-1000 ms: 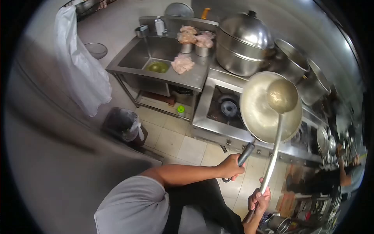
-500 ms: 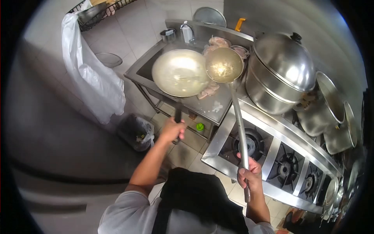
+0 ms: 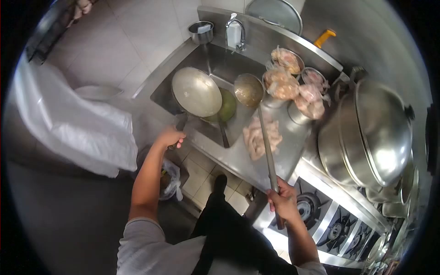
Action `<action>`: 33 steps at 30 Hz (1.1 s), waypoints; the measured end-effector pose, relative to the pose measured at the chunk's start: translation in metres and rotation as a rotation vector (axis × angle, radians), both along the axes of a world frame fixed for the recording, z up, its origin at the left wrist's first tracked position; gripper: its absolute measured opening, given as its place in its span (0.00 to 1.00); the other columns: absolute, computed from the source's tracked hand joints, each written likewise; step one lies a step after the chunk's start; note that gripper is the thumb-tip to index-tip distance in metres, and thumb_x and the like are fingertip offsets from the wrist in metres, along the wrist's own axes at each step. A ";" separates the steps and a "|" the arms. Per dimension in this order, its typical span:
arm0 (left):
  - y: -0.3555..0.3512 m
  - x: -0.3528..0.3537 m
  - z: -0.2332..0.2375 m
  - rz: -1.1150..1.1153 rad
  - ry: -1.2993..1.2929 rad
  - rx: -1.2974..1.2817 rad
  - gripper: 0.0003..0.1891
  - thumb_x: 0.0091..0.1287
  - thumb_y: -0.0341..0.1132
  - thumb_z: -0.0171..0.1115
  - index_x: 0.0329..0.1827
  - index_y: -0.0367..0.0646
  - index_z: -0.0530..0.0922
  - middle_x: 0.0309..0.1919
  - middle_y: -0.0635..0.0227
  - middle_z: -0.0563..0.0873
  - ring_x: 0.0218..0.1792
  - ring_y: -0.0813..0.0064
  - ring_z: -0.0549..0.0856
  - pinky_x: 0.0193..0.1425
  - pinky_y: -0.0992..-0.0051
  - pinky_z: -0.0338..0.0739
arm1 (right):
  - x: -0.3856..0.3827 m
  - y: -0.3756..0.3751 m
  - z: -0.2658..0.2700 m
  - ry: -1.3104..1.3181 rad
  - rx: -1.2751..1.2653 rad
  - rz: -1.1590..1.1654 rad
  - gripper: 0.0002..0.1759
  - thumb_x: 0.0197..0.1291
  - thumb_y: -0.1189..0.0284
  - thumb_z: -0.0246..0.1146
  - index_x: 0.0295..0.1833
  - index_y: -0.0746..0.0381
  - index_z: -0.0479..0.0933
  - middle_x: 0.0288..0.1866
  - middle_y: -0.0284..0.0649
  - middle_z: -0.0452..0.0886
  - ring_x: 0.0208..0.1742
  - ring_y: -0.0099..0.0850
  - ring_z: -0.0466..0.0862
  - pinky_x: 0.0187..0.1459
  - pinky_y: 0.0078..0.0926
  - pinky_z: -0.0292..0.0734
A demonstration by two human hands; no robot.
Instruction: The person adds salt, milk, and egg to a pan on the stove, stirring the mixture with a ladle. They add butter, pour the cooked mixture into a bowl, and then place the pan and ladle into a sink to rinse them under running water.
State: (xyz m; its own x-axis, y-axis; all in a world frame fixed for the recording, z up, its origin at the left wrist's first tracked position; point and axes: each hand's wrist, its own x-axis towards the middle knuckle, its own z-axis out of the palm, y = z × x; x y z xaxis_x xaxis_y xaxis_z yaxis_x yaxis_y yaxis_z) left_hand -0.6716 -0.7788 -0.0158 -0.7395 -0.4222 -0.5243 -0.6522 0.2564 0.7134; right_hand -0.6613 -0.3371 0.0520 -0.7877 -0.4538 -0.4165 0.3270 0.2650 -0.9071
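My left hand (image 3: 171, 137) is closed around the dark handle of a wok (image 3: 195, 91), which is over the sink (image 3: 160, 96) and looks tilted. My right hand (image 3: 283, 199) grips a long-handled ladle (image 3: 249, 90) near the handle's end. The ladle's bowl is just right of the wok, at the sink's right side. Partly hidden behind the wok, a second pan (image 3: 228, 107) with a greenish inside sits in the sink, its dark handle pointing toward me. Pale raw meat pieces (image 3: 263, 137) lie on the steel counter beside the ladle's handle.
Bagged meat (image 3: 282, 85) in metal containers stands behind the loose pieces. A large lidded steamer pot (image 3: 362, 133) and the gas stove (image 3: 309, 206) are at right. A faucet (image 3: 236, 32) is at the back; a white plastic sheet (image 3: 78, 119) hangs at left.
My view has moved closer to the sink. The wok and ladle have moved apart, uncovering the second pan and the meat. The pale liquid that showed in the wok no longer fills it.
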 end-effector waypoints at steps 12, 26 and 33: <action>-0.113 -0.161 -0.106 -0.223 -0.206 0.209 0.09 0.53 0.32 0.67 0.27 0.36 0.78 0.21 0.66 0.82 0.17 0.76 0.80 0.19 0.74 0.75 | -0.230 -0.240 -0.087 0.567 0.323 0.201 0.23 0.56 0.71 0.59 0.57 0.70 0.71 0.32 0.59 0.80 0.36 0.60 0.80 0.41 0.44 0.74; -0.233 -0.192 -0.208 -0.676 -0.392 -0.485 0.19 0.51 0.35 0.65 0.46 0.37 0.81 0.42 0.54 0.87 0.44 0.56 0.86 0.50 0.63 0.78 | -0.222 -0.264 -0.132 0.337 0.374 0.063 0.24 0.59 0.69 0.59 0.58 0.74 0.71 0.39 0.68 0.79 0.46 0.59 0.81 0.46 0.41 0.77; -0.242 -0.204 -0.241 -0.564 -0.577 -0.535 0.27 0.53 0.34 0.63 0.60 0.44 0.76 0.59 0.54 0.79 0.62 0.55 0.77 0.64 0.62 0.73 | -0.245 -0.263 -0.120 0.307 0.296 -0.038 0.16 0.59 0.72 0.60 0.46 0.74 0.75 0.26 0.58 0.79 0.27 0.45 0.84 0.35 0.36 0.77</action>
State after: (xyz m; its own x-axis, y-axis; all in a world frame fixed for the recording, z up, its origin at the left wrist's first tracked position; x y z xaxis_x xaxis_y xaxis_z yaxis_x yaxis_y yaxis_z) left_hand -0.8755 -1.0204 -0.2566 -0.5954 -0.3725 -0.7119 -0.5475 0.8366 0.0201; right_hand -0.9061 -0.6001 -0.0682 -0.9094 -0.3180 -0.2682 0.0685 0.5216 -0.8504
